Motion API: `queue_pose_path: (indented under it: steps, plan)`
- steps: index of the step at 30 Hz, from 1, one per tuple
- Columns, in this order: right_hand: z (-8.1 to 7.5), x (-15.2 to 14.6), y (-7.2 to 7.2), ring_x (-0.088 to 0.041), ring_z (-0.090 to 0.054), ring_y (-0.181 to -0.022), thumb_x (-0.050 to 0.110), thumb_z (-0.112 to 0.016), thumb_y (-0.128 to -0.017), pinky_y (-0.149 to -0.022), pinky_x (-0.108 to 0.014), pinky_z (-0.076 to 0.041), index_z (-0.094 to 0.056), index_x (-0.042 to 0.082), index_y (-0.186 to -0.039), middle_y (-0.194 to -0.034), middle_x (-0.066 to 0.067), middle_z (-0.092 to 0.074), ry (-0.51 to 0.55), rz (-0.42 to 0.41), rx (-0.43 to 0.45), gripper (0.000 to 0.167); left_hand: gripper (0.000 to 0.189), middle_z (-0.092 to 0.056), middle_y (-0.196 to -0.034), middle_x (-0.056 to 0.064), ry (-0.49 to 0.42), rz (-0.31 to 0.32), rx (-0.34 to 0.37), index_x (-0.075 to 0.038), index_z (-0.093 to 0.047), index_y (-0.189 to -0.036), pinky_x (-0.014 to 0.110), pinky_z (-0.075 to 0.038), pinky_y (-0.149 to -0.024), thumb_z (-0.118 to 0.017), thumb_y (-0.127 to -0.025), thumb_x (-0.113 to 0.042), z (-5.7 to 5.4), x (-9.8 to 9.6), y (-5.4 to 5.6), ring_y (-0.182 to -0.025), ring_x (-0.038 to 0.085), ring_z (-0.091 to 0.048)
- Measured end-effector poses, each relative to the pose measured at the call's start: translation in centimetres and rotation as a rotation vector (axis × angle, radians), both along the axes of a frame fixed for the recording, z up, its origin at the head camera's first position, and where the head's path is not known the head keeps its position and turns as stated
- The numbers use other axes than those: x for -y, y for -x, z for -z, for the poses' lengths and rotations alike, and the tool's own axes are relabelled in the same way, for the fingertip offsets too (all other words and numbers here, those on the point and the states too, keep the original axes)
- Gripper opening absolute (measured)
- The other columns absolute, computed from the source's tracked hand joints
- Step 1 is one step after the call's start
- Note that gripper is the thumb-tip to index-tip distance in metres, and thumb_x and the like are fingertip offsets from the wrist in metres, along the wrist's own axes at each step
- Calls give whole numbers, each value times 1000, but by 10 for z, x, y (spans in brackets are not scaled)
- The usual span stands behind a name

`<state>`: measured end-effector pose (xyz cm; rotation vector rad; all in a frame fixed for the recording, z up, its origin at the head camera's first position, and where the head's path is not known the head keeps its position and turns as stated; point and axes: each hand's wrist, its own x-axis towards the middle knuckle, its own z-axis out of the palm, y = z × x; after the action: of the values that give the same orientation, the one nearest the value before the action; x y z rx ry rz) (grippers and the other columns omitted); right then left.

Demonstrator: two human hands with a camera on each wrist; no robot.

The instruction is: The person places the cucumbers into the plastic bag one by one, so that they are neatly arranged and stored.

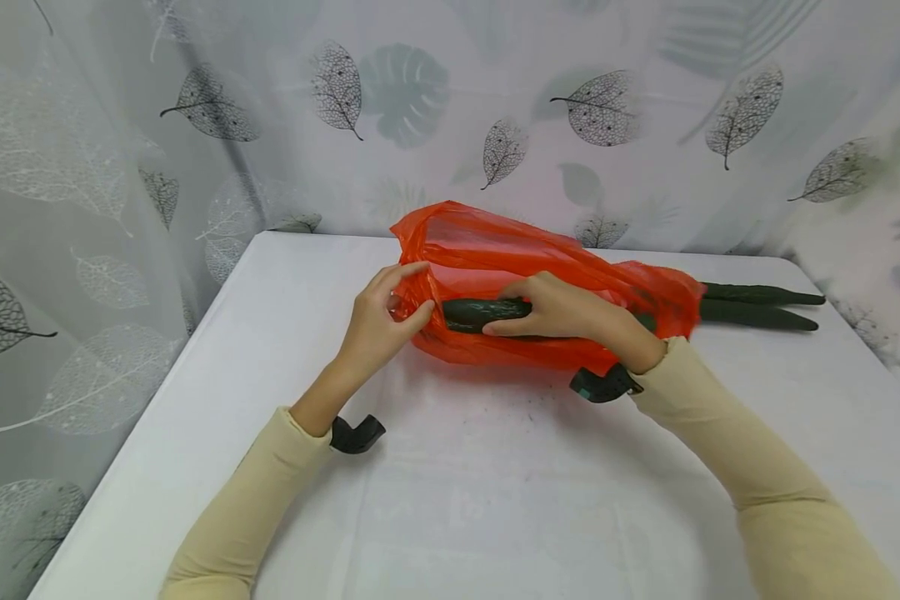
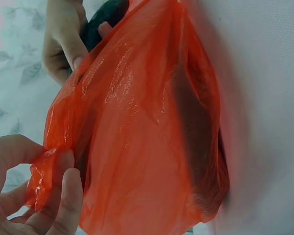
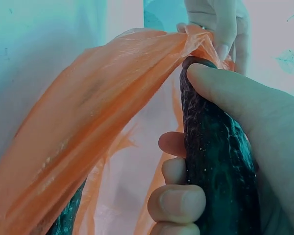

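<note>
A thin red plastic bag lies lengthwise across the white table, its mouth spread on the left. My left hand pinches the film at that mouth between thumb and fingers; in the left wrist view the film bunches there. With thumb on one side and fingers on the other, my right hand grips a dark green cucumber at the bag's opening. Part of another cucumber shows beneath the film in the right wrist view. A long dark shape shows through the bag.
Two cucumbers reach out past the bag's right end, tips pointing right. The white table spreads in front of the bag. A leaf-patterned curtain hangs behind and at both sides. Dark wrist-worn mounts sit below both wrists.
</note>
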<state>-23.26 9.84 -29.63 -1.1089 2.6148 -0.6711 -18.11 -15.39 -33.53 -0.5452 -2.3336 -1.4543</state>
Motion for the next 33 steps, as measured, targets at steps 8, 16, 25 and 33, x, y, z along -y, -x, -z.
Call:
queue_pose_path:
  steps: [8,16,25,33]
  plan:
    - [-2,6,7,-13,-48,-62,39,-74,-86,-57,-27,-37,-65,9,-89,-66,3,-49,-21,-26,2,31,45,-55,-129,17,-5,1,-9,-1,-57,-131,43,-54,-89,-69,-87,-5,-2,0,-1,-113,28,-57]
    - [2,3,22,-15,-53,-65,38,-74,-86,-59,-28,-42,-68,8,-105,-79,-1,-58,-36,-12,47,36,45,-56,-129,17,-2,-6,-10,-2,-57,-131,43,-54,-90,-68,-88,-6,-4,1,-1,-114,28,-57]
    - [11,3,37,-18,-55,-54,35,-77,-84,-56,-30,-48,-66,5,-116,-91,-7,-62,-68,-5,153,45,45,-56,-128,17,-17,4,-16,0,-57,-131,44,-54,-89,-68,-87,-4,-2,2,0,-112,29,-58]
    - [19,4,54,-18,-52,-51,31,-75,-86,-54,-29,-47,-65,5,-120,-91,-7,-61,-94,-55,187,44,45,-56,-127,17,-10,2,-15,-1,-57,-131,42,-55,-87,-69,-87,-5,-2,3,-1,-110,28,-58]
